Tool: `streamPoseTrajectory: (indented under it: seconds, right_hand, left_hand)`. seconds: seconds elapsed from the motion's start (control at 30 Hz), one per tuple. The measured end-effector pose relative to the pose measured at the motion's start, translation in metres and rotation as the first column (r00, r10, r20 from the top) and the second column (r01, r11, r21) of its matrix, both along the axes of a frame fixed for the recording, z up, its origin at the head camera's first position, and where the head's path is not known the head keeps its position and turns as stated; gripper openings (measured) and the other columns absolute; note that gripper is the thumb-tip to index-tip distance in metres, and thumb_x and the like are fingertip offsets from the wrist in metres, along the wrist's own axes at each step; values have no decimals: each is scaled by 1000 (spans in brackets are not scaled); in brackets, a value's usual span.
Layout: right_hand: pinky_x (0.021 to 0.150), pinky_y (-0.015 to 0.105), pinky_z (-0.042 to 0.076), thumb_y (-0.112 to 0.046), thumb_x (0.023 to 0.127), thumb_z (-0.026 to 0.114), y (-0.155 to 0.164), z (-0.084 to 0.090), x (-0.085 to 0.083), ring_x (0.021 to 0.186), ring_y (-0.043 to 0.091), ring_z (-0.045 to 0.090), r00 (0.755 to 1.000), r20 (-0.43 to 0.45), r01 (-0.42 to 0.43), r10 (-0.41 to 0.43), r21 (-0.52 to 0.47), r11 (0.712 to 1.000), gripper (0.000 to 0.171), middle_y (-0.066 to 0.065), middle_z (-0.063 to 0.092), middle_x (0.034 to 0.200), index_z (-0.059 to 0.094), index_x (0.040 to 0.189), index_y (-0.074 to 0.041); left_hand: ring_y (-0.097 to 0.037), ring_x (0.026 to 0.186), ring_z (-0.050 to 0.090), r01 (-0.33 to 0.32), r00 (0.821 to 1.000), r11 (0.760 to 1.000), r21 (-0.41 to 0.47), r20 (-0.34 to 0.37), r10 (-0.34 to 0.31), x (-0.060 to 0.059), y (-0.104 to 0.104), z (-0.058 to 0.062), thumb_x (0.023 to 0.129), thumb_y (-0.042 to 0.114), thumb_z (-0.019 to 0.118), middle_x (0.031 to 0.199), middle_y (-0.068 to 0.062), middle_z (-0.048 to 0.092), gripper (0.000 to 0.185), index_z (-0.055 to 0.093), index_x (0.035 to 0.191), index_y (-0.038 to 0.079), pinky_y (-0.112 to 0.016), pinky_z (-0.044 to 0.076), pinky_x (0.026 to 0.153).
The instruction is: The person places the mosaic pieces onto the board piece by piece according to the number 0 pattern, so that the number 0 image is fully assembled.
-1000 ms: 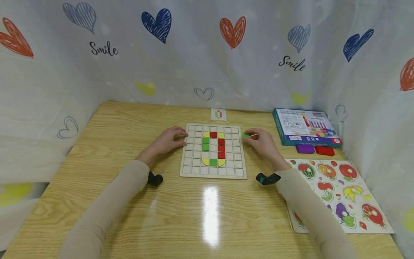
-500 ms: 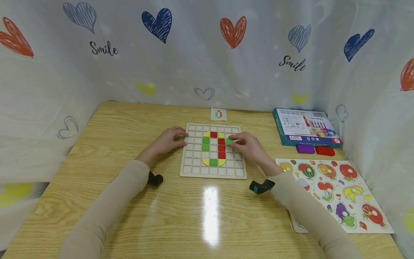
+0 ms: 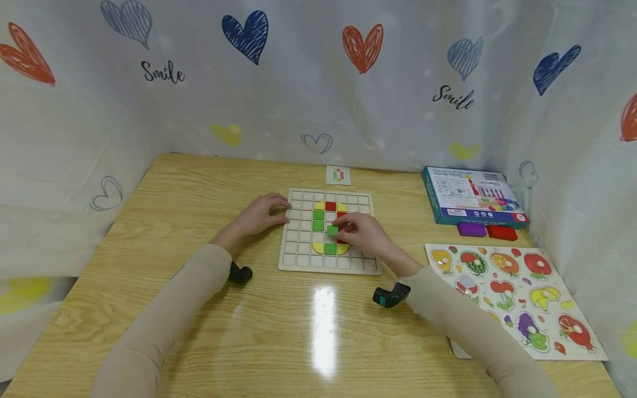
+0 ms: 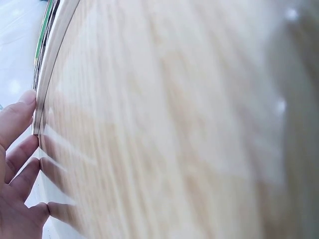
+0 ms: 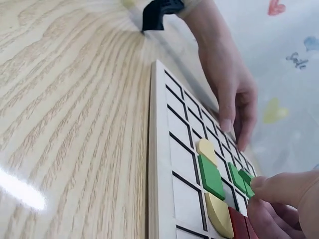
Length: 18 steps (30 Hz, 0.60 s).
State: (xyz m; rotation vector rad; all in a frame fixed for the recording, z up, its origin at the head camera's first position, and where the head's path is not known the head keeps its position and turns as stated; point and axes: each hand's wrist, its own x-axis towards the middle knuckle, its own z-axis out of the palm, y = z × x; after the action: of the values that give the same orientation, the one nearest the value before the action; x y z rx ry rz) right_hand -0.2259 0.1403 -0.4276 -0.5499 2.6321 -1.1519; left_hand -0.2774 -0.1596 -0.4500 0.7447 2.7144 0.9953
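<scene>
A wooden grid board (image 3: 298, 261) lies on the table, bearing flat tiles in a ring. Two green tiles (image 3: 318, 220) form the left side, a red tile (image 3: 330, 206) the top, a green tile (image 5: 211, 178) the bottom, with rounded yellow tiles (image 5: 219, 215) at corners. My right hand (image 3: 366, 236) reaches over the board and pinches a green square tile (image 3: 332, 231) between thumb and fingers, inside the ring. It partly covers the red tiles on the right side. My left hand (image 3: 259, 214) touches the board's left edge, thumb (image 4: 24, 105) on the rim, fingers spread.
Behind the board lies a small pattern card (image 3: 338, 175). At the back right are a teal-edged box (image 3: 473, 193), a purple block (image 3: 471, 229) and a red block (image 3: 502, 232). A fruit puzzle board (image 3: 542, 276) lies partly under my right forearm.
My right hand has carried the green tile leftward from beyond the board's right edge to over the ring's middle. The left hand stays at the board's left edge.
</scene>
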Motion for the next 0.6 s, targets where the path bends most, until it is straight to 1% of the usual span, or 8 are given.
streamPoseTrajectory:
  seconds: [0.1, 0.17, 0.4, 0.6]
  right_hand:
    - [82, 32, 55, -16, 90, 72, -8, -2, -1, 89, 14, 66, 998, -38, -48, 49, 26, 999, 28, 4, 70, 104, 71, 116, -6]
    - [82, 32, 54, -15, 89, 72, -12, -3, -1, 87, 12, 66, 996, -51, -69, 71, 35, 997, 27, 3, 70, 101, 71, 115, -5]
    - [81, 31, 54, -14, 90, 72, -19, -5, -1, 87, 12, 64, 992, -67, -102, 107, 67, 993, 25, 4, 68, 101, 71, 113, -4]
    - [79, 29, 53, -14, 90, 72, -23, -7, -2, 86, 13, 64, 986, -108, -119, 128, 88, 989, 24, 4, 67, 99, 73, 111, -4]
  left_hand:
    - [-37, 135, 38, -3, 1000, 1000, -4, 3, 3, 1, 0, 0, 94, 22, 69, 140, -17, 49, 38, 63, 127, 4, -52, 25, 114]
    - [-37, 135, 37, -3, 1000, 1000, -2, 5, 3, 1, 0, 1, 94, 22, 69, 140, -18, 49, 38, 63, 127, 4, -52, 24, 114]
    - [-36, 134, 39, -3, 1000, 1000, 2, 9, 3, 1, 1, 2, 94, 22, 69, 139, -16, 50, 37, 64, 126, 4, -52, 25, 114]
    - [-36, 133, 40, 1, 1000, 1000, -2, -11, -1, 0, 0, -1, 93, 22, 69, 138, -17, 51, 37, 64, 125, 4, -52, 26, 114]
